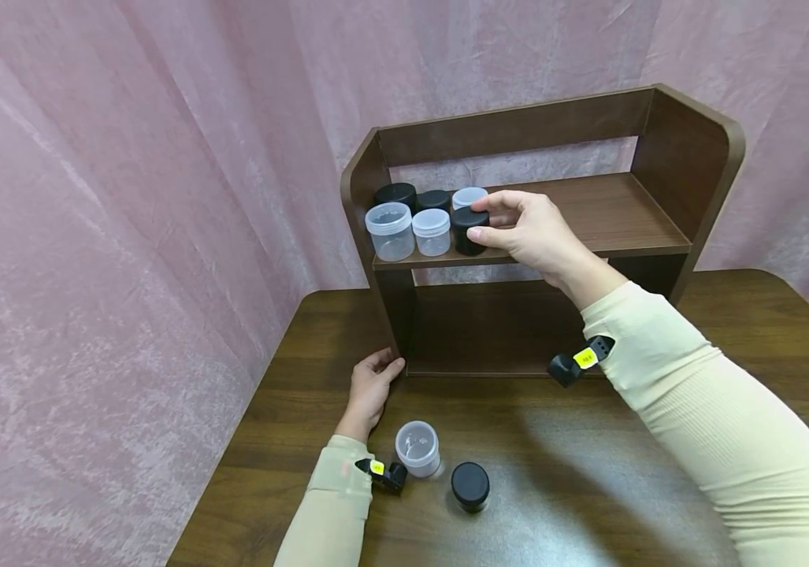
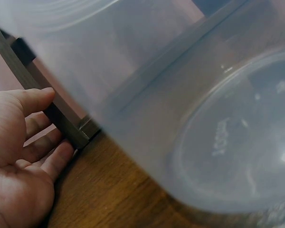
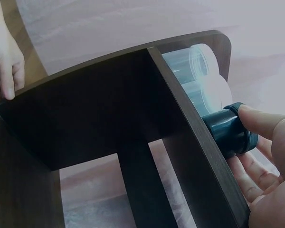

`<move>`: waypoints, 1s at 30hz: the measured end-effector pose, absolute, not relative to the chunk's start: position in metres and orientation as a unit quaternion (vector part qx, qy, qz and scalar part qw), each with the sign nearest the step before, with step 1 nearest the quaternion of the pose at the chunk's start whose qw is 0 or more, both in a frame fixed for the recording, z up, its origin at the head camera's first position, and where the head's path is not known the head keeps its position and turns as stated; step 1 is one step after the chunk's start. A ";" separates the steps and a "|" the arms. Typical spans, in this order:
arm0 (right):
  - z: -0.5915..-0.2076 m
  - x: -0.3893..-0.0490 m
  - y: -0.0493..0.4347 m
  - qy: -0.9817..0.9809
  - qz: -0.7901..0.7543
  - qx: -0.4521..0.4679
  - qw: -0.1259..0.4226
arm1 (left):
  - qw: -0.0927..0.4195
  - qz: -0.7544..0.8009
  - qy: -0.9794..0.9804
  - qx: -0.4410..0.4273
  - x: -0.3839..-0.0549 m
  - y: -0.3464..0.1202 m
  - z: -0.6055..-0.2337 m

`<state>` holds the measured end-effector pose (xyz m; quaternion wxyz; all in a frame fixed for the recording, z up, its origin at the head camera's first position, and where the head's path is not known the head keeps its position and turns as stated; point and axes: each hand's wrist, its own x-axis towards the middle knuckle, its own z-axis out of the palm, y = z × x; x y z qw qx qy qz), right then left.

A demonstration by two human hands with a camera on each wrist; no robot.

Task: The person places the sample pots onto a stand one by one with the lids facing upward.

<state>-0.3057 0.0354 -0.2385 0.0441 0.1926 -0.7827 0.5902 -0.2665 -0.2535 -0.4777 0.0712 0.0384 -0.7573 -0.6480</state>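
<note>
My right hand (image 1: 528, 228) pinches a small black jar (image 1: 470, 232) by its lid, thumb in front and fingers behind, at the front of the upper shelf. Left of it stand a small clear jar (image 1: 432, 234) and a bigger clear jar (image 1: 391, 233). Behind these are two black-lidded jars, one large (image 1: 395, 194) and one smaller (image 1: 434, 201), plus another clear jar (image 1: 469, 196). Down at the table, my left hand (image 1: 370, 390) touches the bottom front edge of the left side panel (image 2: 61, 118) of the brown wooden shelf unit (image 1: 517, 110), its fingers loosely bent.
On the table (image 1: 269, 441), in front of the shelf unit, stand an open-looking clear jar (image 1: 417, 447) near my left wrist and a black-lidded jar (image 1: 471, 485) right of it. The clear jar fills much of the left wrist view. Pink curtains (image 1: 163, 197) hang behind the table.
</note>
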 end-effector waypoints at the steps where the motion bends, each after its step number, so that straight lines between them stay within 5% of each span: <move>1: -0.238 -0.306 0.035 -0.782 0.591 0.192 0.043 | 0.073 -0.650 -0.756 0.039 -0.268 -0.254 -0.481; 21: -0.238 -0.304 0.036 -0.777 0.600 0.184 0.044 | 0.098 -0.654 -0.749 0.043 -0.276 -0.257 -0.495; 30: -0.247 -0.291 0.040 -0.767 0.600 0.196 0.117 | 0.094 -0.658 -0.745 0.045 -0.274 -0.256 -0.494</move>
